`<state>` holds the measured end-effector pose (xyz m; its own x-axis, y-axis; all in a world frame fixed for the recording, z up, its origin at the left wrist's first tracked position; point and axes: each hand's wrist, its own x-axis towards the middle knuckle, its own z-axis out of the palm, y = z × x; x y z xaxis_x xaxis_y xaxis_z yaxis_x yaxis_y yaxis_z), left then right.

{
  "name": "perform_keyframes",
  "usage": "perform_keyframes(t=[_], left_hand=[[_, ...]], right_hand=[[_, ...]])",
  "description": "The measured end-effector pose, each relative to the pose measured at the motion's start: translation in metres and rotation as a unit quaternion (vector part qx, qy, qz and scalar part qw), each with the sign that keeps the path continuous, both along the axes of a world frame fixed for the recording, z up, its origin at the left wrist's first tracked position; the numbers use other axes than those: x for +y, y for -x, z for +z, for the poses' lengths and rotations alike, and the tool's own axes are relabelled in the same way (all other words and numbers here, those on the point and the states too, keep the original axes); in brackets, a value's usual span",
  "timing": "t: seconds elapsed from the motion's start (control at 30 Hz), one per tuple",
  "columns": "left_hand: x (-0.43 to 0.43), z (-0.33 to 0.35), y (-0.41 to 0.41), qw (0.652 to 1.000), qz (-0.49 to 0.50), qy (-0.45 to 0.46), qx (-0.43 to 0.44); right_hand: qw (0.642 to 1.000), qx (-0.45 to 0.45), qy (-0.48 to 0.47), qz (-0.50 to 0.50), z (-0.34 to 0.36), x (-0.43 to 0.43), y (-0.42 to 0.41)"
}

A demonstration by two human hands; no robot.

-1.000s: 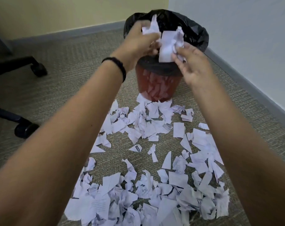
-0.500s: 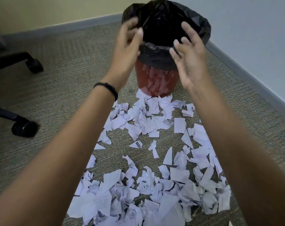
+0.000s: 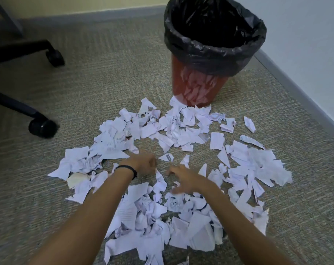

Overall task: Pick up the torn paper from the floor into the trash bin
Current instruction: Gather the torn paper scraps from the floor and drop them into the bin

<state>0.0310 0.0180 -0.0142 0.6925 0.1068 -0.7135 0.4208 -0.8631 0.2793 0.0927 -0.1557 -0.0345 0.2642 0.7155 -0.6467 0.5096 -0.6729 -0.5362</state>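
Observation:
Torn white paper [image 3: 183,133] lies scattered over the carpet in a wide patch, thickest near me. At its far edge stands the red trash bin [image 3: 195,88], lined with a black bag [image 3: 216,48]; its inside looks dark. My left hand [image 3: 143,163], with a black band on the wrist, hovers low over a bare spot of carpet in the middle of the scraps, fingers loosely curled and nothing in them. Just to its right, my right hand [image 3: 184,178] has its fingers spread over the paper and holds nothing. Both hands are blurred.
An office chair's black legs and casters [image 3: 42,128] stand on the carpet to the left, a second caster [image 3: 55,57] farther back. A grey baseboard [image 3: 296,85] and white wall run along the right, close behind the bin.
The handful of paper held over the bin a second ago has been let go. Both hands have dropped from the bin's rim down to the scraps on the floor.

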Motion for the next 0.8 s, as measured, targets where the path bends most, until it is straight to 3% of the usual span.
perform_keyframes(t=[0.1, 0.2, 0.5, 0.8], left_hand=[[-0.009, -0.002, 0.019, 0.994, -0.040, -0.028, 0.101], [-0.013, -0.007, 0.029, 0.992, -0.030, -0.038, 0.113], [-0.034, -0.022, 0.048, 0.989, -0.080, -0.091, 0.080], [-0.011, -0.025, 0.057, 0.990, -0.104, -0.084, 0.037]], right_hand=[[0.988, -0.071, 0.111, 0.078, -0.016, -0.002, 0.013], [0.981, -0.112, 0.123, 0.099, -0.021, -0.005, 0.024], [0.977, -0.186, 0.002, 0.106, -0.033, 0.003, 0.055], [0.972, -0.214, -0.025, 0.091, -0.034, 0.011, 0.064]])
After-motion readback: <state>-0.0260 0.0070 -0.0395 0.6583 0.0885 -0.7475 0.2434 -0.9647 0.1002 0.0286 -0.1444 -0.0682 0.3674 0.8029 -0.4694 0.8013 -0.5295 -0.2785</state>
